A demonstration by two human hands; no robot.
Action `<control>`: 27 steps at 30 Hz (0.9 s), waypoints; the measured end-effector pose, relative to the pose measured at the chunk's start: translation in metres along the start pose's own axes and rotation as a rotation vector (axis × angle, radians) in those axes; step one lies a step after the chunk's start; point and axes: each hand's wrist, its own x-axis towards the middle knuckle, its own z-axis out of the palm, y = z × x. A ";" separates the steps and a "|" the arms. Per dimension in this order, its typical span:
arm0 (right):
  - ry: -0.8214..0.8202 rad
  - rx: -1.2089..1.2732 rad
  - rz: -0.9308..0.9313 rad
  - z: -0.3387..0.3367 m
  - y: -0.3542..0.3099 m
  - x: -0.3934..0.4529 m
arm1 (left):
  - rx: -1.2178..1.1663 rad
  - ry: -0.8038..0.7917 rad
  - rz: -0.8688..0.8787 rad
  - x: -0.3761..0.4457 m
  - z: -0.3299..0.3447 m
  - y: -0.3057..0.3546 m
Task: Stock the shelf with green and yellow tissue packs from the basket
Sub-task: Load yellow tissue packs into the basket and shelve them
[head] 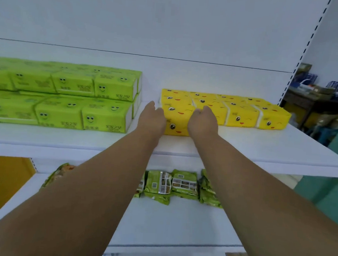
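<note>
The fingers of the left hand (pixel 152 117) lie straight and together, flat against the left end of the yellow tissue pack (pixel 177 118), while the fingers of the right hand (pixel 203 121) curl down over its top right edge, so the pack sits squeezed between the two palms. It stands directly ahead of both hands, equally near to each, on the upper shelf (pixel 242 147) about midway along its front edge and a little back from it. Its long axis seems to run from front to back, the narrow smiling face toward the person. Its right side touches the row of yellow packs (pixel 243 113) that runs toward the right end of the shelf, so any further push would go straight back, toward the rear wall. Across a bare gap to the left stands the two-high stack of green packs (pixel 66 96). The basket is out of view.
</note>
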 end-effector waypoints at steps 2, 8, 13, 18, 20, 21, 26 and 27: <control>0.055 -0.027 -0.090 -0.004 -0.004 -0.023 | 0.013 0.141 0.018 -0.014 0.006 -0.004; 0.146 0.042 -0.451 -0.013 -0.007 -0.120 | -0.378 0.274 0.212 -0.088 -0.007 0.000; 0.174 0.053 -0.638 -0.035 -0.006 -0.188 | -0.254 0.361 0.481 -0.155 -0.035 -0.005; 0.143 0.059 -0.778 -0.042 0.012 -0.247 | -0.125 0.413 0.535 -0.220 -0.049 -0.017; 0.103 0.056 -0.785 -0.045 0.030 -0.269 | -0.092 0.437 0.498 -0.254 -0.043 -0.025; 0.089 0.054 -0.785 -0.047 0.042 -0.280 | -0.081 0.442 0.482 -0.271 -0.037 -0.029; -0.035 0.015 -0.679 -0.046 0.119 -0.334 | -0.076 0.308 0.348 -0.347 0.007 -0.057; -0.078 0.006 -0.630 -0.042 0.134 -0.345 | -0.076 0.264 0.316 -0.359 0.016 -0.066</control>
